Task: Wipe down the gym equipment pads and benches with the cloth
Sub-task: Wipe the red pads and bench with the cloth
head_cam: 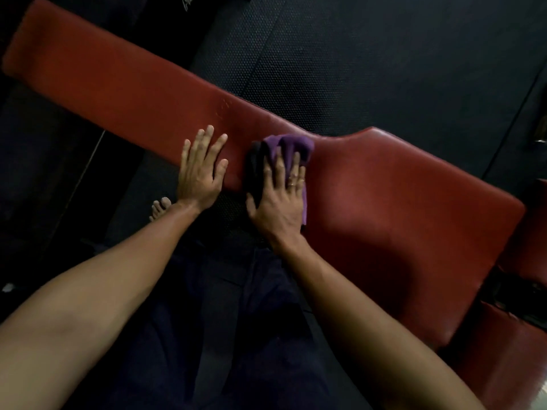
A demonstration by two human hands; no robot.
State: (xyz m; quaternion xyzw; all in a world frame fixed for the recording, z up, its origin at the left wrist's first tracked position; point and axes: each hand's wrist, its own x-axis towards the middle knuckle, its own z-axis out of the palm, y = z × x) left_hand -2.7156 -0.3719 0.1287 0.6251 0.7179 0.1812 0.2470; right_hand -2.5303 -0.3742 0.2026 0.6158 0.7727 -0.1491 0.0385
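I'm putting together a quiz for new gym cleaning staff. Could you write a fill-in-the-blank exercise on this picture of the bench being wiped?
1. The right hand presses a ____ cloth onto the bench pad.
2. The left hand lies flat on the pad beside the cloth and holds ____.
3. The cover of the bench pad is ____ in colour.

Missing words: purple; nothing; red

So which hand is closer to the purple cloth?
Right. The right hand presses flat on the purple cloth; the left hand rests on the red bench, apart from the cloth.
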